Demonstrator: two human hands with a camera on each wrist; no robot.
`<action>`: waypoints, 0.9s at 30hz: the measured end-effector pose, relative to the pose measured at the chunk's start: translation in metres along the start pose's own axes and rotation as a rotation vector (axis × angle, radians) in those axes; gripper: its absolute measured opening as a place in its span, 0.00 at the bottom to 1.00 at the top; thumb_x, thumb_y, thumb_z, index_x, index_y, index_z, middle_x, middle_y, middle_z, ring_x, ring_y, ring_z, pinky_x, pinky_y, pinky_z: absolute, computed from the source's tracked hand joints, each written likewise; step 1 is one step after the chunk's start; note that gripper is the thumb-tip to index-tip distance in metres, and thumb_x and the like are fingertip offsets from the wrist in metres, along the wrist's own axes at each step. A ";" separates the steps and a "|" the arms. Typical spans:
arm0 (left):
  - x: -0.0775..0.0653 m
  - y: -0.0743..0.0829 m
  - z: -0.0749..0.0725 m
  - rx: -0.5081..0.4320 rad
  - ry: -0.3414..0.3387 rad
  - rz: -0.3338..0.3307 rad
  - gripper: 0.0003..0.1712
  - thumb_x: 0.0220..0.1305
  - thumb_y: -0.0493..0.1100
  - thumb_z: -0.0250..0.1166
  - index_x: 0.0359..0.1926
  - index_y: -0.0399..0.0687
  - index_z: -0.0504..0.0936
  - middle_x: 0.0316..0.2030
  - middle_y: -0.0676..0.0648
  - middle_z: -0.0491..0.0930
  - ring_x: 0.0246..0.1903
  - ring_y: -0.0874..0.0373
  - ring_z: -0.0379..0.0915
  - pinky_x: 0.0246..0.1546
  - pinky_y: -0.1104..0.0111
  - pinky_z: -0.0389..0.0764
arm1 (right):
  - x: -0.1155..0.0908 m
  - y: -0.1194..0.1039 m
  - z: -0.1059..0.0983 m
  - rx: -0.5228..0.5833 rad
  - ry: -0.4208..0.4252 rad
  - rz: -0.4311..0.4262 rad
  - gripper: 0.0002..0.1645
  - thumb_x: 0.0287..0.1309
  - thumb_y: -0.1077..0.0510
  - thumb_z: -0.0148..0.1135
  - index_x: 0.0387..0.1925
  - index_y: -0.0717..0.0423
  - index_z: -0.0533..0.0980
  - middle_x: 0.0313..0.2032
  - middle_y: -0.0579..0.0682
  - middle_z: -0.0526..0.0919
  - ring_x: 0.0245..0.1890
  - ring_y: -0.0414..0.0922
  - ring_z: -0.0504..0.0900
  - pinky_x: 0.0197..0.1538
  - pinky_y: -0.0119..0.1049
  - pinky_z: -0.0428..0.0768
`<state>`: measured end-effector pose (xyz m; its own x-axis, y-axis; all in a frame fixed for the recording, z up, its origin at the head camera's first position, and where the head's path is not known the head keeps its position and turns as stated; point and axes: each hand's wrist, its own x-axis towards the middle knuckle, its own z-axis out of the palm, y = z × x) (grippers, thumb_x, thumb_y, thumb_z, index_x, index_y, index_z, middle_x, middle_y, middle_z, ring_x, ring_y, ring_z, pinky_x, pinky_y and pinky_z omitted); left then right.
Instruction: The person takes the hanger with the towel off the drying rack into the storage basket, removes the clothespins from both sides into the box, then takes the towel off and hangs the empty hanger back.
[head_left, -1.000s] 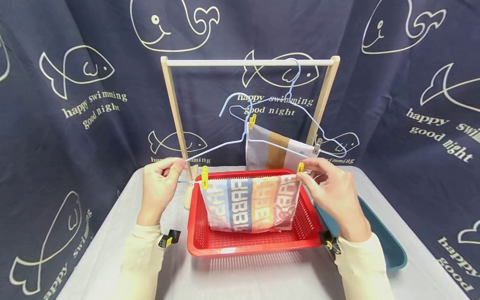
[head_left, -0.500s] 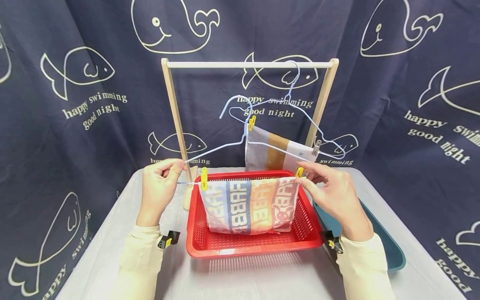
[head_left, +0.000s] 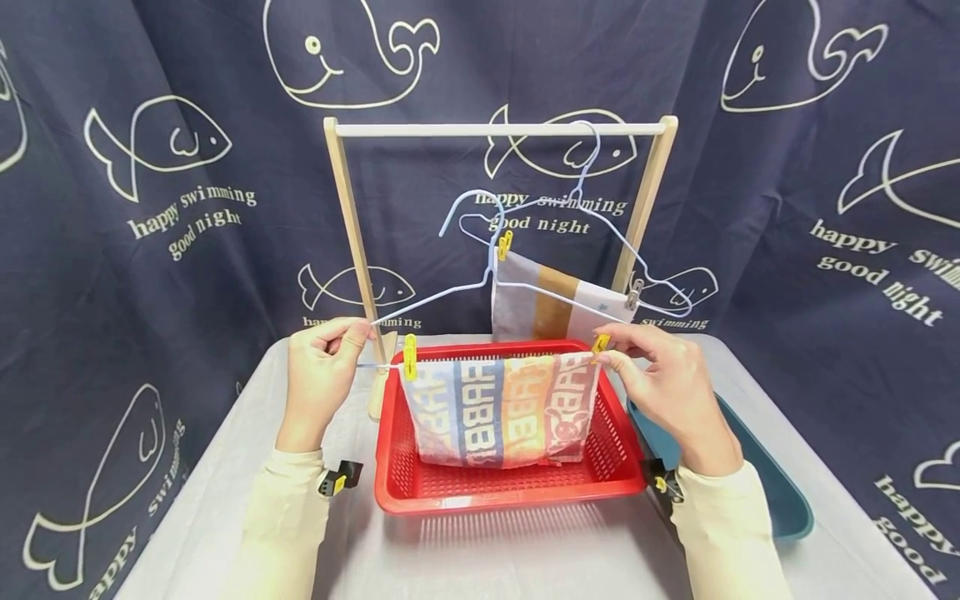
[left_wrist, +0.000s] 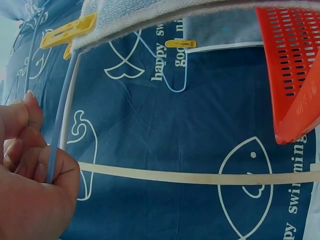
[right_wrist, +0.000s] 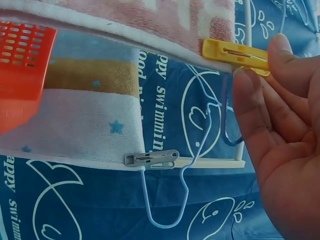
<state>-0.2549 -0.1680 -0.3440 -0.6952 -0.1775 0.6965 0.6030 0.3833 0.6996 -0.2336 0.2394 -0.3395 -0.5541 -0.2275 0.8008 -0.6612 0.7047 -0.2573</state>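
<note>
My left hand (head_left: 322,375) grips the left end of a light blue hanger (head_left: 446,291), its fingers curled round the wire. From the hanger's lower bar hangs a striped towel (head_left: 498,412) with letters, its bottom inside the red basket (head_left: 510,502). A yellow clothespin (head_left: 409,357) holds the towel's left top corner. At the right top corner, the thumb and fingertips of my right hand (head_left: 667,383) pinch a second yellow clothespin (right_wrist: 235,53), which sits over the towel's edge. The hanger's right end is partly hidden by the right hand.
Behind, a wooden rack (head_left: 450,130) bears another blue hanger (head_left: 618,233). A white and brown towel (head_left: 553,300) hangs from it, held by a yellow clothespin (head_left: 506,245) and a grey clip (right_wrist: 152,158). A teal tray (head_left: 787,508) lies at the right, beside the basket.
The right hand and its clothespin have dipped slightly, and the clothespin leans a little more. The left hand keeps its grip in nearly the same place.
</note>
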 end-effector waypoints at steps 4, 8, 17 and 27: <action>-0.001 0.001 0.001 -0.002 0.001 0.000 0.05 0.66 0.30 0.69 0.31 0.33 0.88 0.13 0.56 0.62 0.15 0.67 0.52 0.16 0.70 0.52 | -0.001 0.000 0.000 0.007 0.010 0.002 0.25 0.44 0.68 0.82 0.48 0.54 0.87 0.31 0.47 0.87 0.32 0.43 0.86 0.49 0.13 0.72; -0.003 0.009 0.002 -0.016 -0.003 0.005 0.05 0.65 0.28 0.68 0.31 0.29 0.87 0.14 0.56 0.62 0.16 0.67 0.52 0.16 0.71 0.52 | -0.001 -0.001 0.000 0.019 0.023 0.005 0.25 0.44 0.68 0.82 0.47 0.53 0.88 0.32 0.46 0.88 0.32 0.42 0.86 0.49 0.13 0.73; -0.001 -0.001 0.001 0.004 -0.004 0.005 0.06 0.66 0.31 0.69 0.32 0.32 0.88 0.14 0.55 0.61 0.15 0.65 0.53 0.15 0.71 0.52 | 0.000 -0.003 0.001 0.020 0.067 0.033 0.21 0.46 0.68 0.81 0.44 0.52 0.89 0.34 0.48 0.90 0.32 0.43 0.87 0.48 0.14 0.74; 0.000 -0.003 0.000 -0.013 -0.011 0.009 0.06 0.66 0.33 0.70 0.32 0.35 0.89 0.14 0.55 0.62 0.15 0.65 0.53 0.16 0.70 0.52 | 0.000 -0.004 0.002 -0.001 0.091 0.057 0.17 0.48 0.69 0.79 0.42 0.52 0.89 0.34 0.47 0.90 0.33 0.40 0.86 0.46 0.14 0.74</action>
<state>-0.2566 -0.1688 -0.3464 -0.6941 -0.1646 0.7008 0.6140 0.3730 0.6956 -0.2322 0.2358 -0.3393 -0.5429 -0.1250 0.8305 -0.6291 0.7156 -0.3036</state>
